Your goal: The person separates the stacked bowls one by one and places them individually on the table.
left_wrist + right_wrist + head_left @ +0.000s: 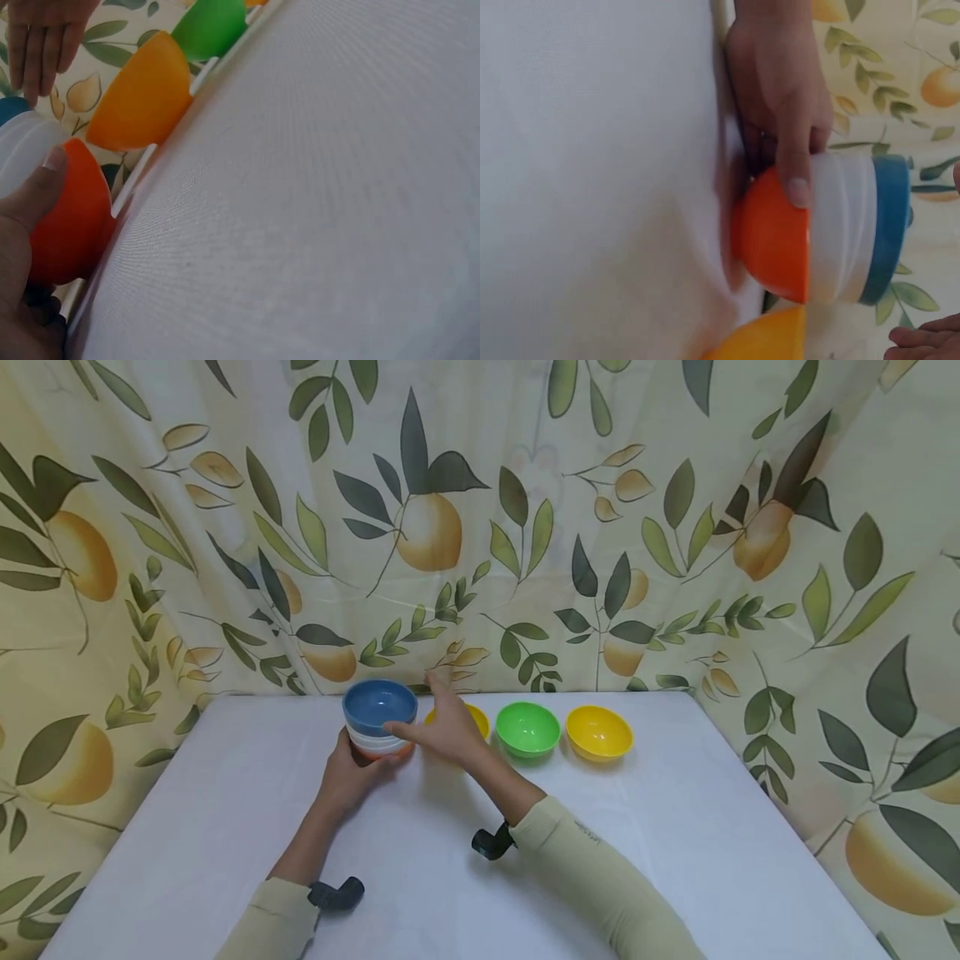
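A stack of bowls stands at the back left of the white table: an orange bowl (772,240) at the bottom, white bowls (844,225) above it and a blue bowl (379,708) on top. My left hand (354,777) grips the orange bowl from the near side, its thumb lying across the bowl's rim. Beside the stack's right side is my right hand (447,725), fingers straight and holding nothing. In the head view its thumb overlaps the blue bowl's edge. Behind this hand a yellow bowl (477,720) is partly hidden.
To the right, a green bowl (528,731) and another yellow bowl (599,735) stand in a row along the table's back edge. A curtain (525,527) printed with fruit and leaves hangs just behind the table (420,877).
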Available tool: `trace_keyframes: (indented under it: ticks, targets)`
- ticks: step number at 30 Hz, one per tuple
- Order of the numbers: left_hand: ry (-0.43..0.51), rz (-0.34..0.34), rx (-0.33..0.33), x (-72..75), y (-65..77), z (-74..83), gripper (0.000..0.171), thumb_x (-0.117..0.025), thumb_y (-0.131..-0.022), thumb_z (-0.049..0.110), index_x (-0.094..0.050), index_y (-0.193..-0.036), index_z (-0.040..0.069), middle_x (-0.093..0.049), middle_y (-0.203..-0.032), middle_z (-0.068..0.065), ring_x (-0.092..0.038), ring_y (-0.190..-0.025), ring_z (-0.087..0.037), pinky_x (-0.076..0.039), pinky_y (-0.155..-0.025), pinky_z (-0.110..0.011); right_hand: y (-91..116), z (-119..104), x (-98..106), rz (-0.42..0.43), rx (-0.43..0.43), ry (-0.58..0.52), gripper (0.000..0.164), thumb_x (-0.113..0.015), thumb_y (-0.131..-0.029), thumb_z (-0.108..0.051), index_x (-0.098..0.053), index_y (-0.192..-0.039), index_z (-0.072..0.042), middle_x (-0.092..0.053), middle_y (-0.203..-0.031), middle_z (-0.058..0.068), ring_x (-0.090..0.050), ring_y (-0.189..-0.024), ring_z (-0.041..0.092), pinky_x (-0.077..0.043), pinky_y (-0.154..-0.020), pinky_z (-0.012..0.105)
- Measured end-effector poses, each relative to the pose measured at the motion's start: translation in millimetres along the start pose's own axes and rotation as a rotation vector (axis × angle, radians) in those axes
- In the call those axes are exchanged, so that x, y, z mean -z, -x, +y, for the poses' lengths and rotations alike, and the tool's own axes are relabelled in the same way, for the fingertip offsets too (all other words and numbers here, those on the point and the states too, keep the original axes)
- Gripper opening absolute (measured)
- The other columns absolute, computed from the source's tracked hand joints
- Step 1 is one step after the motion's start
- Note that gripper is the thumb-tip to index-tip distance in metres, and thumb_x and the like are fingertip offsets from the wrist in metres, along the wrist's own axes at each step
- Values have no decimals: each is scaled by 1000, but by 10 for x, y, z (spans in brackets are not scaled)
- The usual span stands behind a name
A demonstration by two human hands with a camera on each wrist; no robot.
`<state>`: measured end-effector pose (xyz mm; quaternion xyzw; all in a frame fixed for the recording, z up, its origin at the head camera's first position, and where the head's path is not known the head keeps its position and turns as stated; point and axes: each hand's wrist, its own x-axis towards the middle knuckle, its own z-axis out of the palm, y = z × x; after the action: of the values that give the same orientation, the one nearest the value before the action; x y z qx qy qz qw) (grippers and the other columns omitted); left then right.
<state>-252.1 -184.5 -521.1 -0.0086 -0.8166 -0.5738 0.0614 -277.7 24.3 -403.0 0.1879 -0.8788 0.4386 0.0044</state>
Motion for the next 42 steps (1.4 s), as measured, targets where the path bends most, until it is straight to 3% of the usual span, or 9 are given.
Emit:
trace_keyframes:
  ticks: [10,26,42]
  targets:
    - [30,-17,-19,24,3,-14,112,-87,-87,43,-14,-167,14,-40,-158,-17,-42,-144,-35,-41,-116,-54,-201,32,-212,-38,-6,88,114,-86,-79,-62,-34,-162,-3,-51,-155,16,-55,-134,32,-50,-108,49]
    - [10,-15,-18,11,5,-19,112,-87,-87,43,-15,-167,12,-39,-159,-18,-40,-146,-36,-38,-117,-57,-299,59,-272,-99,-65,6,104,-89,-78,-56,-45,-154,-2,-61,-143,13,-60,-122,29,-55,-101,44]
    - [-13,-13,-12,10,-21,-30,112,-86,-88,45,-14,-167,13,-38,-161,-18,-38,-148,-36,-36,-119,-57,-293,68,-334,0,-59,-74,98,-93,-76,-49,-50,-149,2,-64,-137,15,-63,-119,30,-58,-98,42]
